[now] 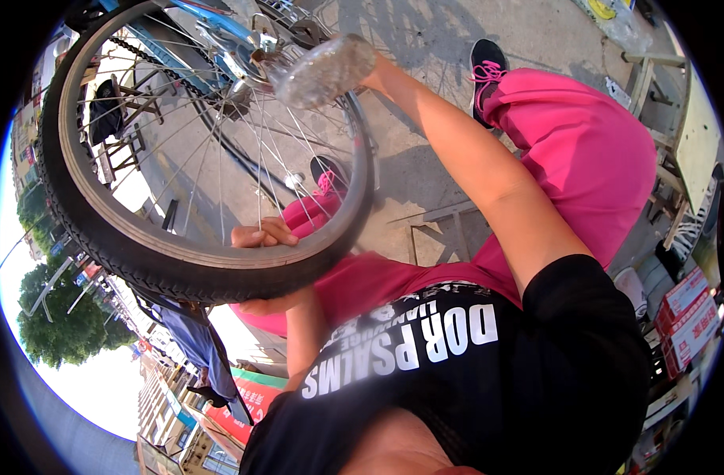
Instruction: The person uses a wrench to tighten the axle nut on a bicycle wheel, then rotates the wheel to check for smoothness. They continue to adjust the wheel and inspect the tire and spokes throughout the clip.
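A bicycle wheel (223,279) with a black tyre, metal rim and spokes fills the upper left, attached to a blue frame (152,36) with a chain. My left hand (263,235) grips the lower part of the rim, fingers curled over it. My right arm reaches up to the hub and axle area at the top, where my right hand (366,71) is mostly hidden behind a blurred grey, speckled object (322,71) that it seems to hold; I cannot make out what it is.
My legs in pink trousers rest on concrete ground (425,150). A wooden board stand (686,150) and red-and-white boxes (686,317) are on the right. Small stools (132,111) stand beyond the wheel. A red banner (243,396), trees and buildings show at the left.
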Tool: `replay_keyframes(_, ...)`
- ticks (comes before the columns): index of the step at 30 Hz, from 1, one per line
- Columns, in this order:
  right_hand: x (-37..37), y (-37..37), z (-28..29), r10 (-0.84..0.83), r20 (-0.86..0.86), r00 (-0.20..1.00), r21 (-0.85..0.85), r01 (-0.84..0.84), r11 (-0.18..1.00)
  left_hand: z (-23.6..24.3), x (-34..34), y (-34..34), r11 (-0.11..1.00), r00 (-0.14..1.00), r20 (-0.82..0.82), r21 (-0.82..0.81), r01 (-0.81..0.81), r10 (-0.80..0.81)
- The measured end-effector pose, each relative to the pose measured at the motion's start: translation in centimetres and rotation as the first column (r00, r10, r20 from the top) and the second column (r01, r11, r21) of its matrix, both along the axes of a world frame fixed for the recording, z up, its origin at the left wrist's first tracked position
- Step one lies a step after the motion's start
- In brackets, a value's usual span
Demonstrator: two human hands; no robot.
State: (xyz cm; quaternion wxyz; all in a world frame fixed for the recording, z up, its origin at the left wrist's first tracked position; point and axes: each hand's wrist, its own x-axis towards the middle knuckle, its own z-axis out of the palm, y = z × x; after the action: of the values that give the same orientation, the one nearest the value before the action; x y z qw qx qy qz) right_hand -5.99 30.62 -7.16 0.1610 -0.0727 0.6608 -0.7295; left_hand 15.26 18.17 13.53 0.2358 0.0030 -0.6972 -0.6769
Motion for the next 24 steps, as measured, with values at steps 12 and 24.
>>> replay_keyframes(12, -5.7, -2.3, 0.4, -0.161, -0.7, 0.696, 0.093, 0.313, 0.945, 0.3, 0.0, 0.0, 0.998, 0.999, -0.018, 0.032, 0.052, -0.052)
replay_keyframes(24, -9.2, -4.4, -0.6, -0.047, -0.869, 0.493, 0.189, 0.417, 0.889, 0.5, -0.3, 0.4, 0.996, 0.996, -0.016, 0.033, 0.084, -0.084)
